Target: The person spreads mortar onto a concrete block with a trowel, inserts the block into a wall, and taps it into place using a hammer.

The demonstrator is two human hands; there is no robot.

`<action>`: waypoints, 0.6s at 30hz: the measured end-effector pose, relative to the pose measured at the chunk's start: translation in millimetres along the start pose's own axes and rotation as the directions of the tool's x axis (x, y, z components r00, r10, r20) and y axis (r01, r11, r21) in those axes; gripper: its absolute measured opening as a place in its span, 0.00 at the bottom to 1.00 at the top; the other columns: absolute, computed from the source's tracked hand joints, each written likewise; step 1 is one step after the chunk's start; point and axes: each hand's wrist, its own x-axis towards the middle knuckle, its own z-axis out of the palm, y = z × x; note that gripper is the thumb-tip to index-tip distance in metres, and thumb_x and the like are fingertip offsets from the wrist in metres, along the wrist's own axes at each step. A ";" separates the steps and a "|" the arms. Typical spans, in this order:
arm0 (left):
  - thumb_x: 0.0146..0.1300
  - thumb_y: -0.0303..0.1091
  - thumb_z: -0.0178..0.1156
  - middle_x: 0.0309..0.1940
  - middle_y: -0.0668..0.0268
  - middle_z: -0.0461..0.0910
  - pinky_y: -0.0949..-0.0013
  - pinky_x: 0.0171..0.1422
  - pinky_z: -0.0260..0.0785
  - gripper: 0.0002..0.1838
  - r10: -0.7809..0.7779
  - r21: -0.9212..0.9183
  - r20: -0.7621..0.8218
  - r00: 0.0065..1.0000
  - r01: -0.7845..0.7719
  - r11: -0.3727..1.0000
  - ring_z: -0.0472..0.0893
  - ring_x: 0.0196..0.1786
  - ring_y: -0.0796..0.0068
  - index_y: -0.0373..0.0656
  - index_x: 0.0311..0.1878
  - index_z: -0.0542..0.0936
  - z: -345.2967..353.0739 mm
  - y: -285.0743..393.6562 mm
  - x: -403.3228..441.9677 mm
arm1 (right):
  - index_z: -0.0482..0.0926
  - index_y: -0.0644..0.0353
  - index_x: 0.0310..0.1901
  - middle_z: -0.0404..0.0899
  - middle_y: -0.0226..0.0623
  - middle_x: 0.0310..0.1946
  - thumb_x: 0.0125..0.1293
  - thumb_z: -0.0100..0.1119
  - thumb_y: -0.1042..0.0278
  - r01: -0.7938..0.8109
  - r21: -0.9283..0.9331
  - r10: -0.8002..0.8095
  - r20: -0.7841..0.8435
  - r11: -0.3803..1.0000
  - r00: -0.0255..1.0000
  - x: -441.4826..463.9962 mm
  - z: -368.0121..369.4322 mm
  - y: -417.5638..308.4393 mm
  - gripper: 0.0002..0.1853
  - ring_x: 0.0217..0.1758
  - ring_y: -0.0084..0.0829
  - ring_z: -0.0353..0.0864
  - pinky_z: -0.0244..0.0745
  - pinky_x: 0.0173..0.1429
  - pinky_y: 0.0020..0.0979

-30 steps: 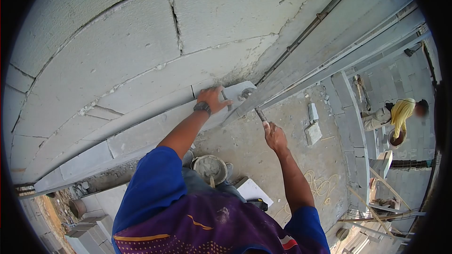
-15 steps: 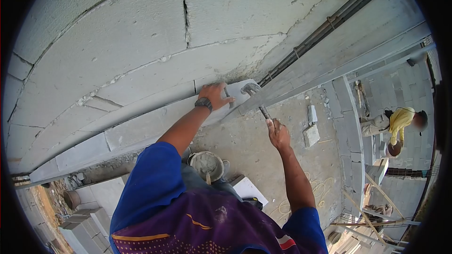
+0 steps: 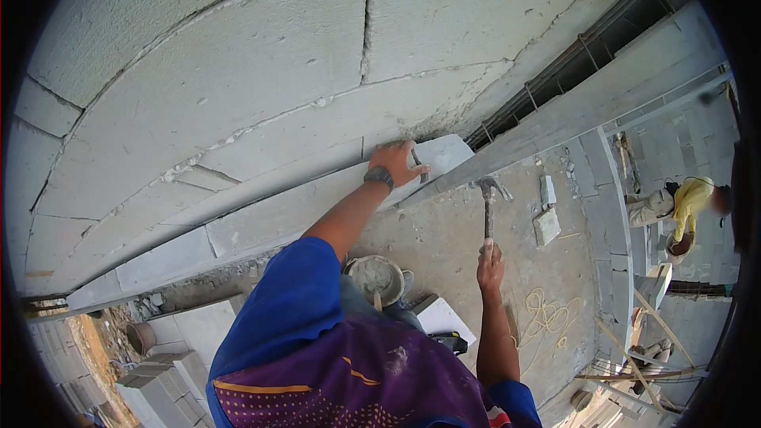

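Note:
My left hand (image 3: pixel 391 162), with a dark watch on its wrist, lies on top of a pale block (image 3: pixel 449 150) in the low course along the wall. A thin dark bar (image 3: pixel 423 177) is between its thumb and fingers; what kind it is I cannot make out. In my right hand (image 3: pixel 491 267) is a claw hammer (image 3: pixel 488 210), gripped by the handle. The hammer's head is up and sits off to the right of the block, apart from it. Below my left arm stands a bucket (image 3: pixel 403 295) of grey mortar with a handle sticking out.
Steel reinforcing bars (image 3: pixel 583 51) run beside a long board (image 3: pixel 602 87) at upper right. Broken block pieces (image 3: pixel 546 227) and a loose pale cord (image 3: pixel 547 317) lie on the floor. A co-worker in a yellow top (image 3: pixel 693 198) bends over at far right.
The hammer has come away from the block's top and swung down to the right with my right hand. My left hand stays on the block. The whole view has shifted slightly.

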 end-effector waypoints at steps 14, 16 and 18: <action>0.60 0.46 0.66 0.62 0.55 0.78 0.46 0.68 0.63 0.29 0.343 -0.228 -0.310 0.887 -0.420 0.879 0.75 0.65 0.50 0.43 0.62 0.76 -34.8 -52.9 -67.2 | 0.71 0.50 0.24 0.64 0.25 0.15 0.68 0.62 0.40 -0.900 0.350 0.943 0.108 0.259 0.313 -344.1 29.9 92.6 0.25 0.12 0.24 0.62 0.57 0.16 0.31; 0.60 0.40 0.67 0.60 0.55 0.79 0.49 0.69 0.64 0.25 0.309 -0.074 -0.306 0.900 -0.347 0.935 0.75 0.64 0.51 0.41 0.59 0.77 -58.1 -81.7 -106.6 | 0.68 0.49 0.22 0.63 0.26 0.13 0.68 0.63 0.40 -0.895 0.412 0.969 0.095 0.170 0.228 -379.4 45.1 96.7 0.25 0.10 0.25 0.60 0.55 0.16 0.32; 0.62 0.38 0.65 0.61 0.56 0.78 0.48 0.70 0.63 0.25 0.263 0.131 -0.238 0.935 -0.237 0.963 0.73 0.66 0.51 0.42 0.62 0.77 -67.7 -119.8 -140.8 | 0.67 0.49 0.22 0.63 0.27 0.13 0.68 0.62 0.41 -0.886 0.459 0.980 0.138 0.067 0.146 -406.1 57.6 101.3 0.26 0.11 0.27 0.61 0.54 0.16 0.33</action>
